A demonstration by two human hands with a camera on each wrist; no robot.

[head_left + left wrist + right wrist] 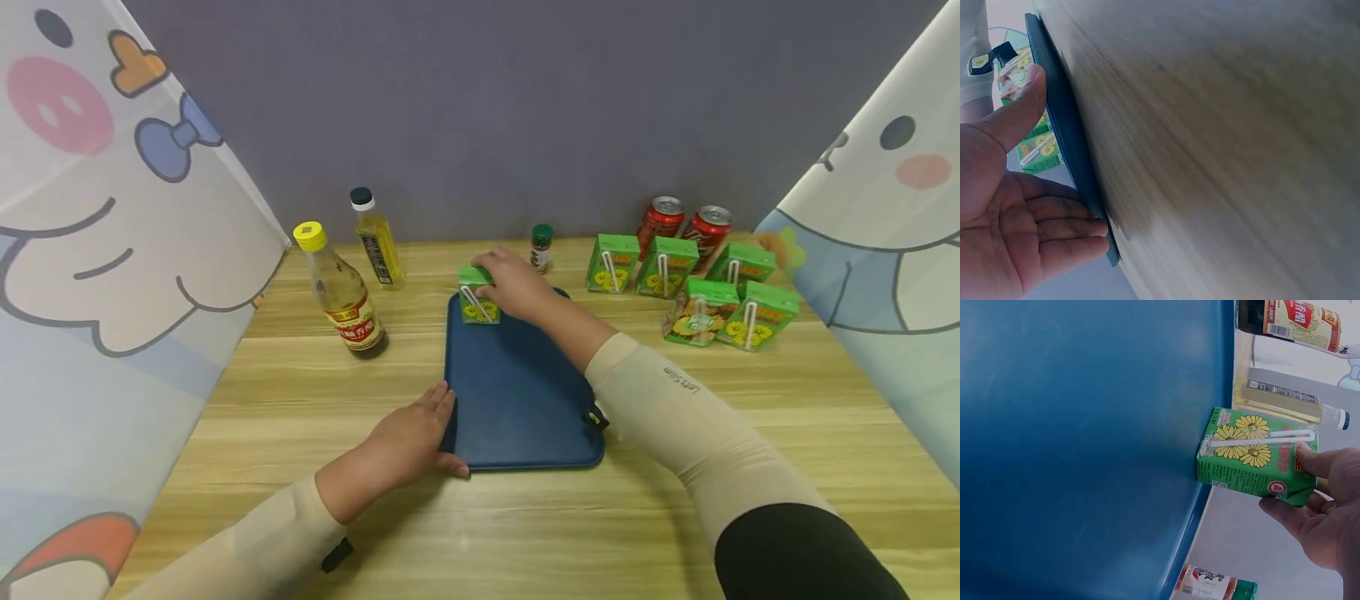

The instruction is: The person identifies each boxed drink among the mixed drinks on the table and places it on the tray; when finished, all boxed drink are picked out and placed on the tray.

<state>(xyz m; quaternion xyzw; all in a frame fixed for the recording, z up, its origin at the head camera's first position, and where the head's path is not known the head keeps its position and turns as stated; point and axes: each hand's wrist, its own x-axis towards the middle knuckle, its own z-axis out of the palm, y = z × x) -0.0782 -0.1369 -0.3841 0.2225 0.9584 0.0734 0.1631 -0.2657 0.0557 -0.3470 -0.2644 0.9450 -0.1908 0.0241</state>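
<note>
At the far left corner of a blue tray (525, 400), my right hand (519, 285) grips the top of a green drink carton (480, 310). The right wrist view shows the carton (1250, 456) upright on the tray, yellow flowers and a white straw on its face, thumb and fingers around its upper end. My left hand (408, 437) rests against the tray's near left edge with its fingers extended. In the left wrist view those straight fingers (1069, 234) touch the tray's side, and the thumb lies along the rim.
Left of the tray stand a yellow-capped sauce bottle (351, 304) and an oil bottle (380, 250). Behind it is a green-capped spice jar (540, 248). Several green cartons (666, 268) and two red cans (662, 221) stand at the back right. A grey wall (480, 117) closes the back.
</note>
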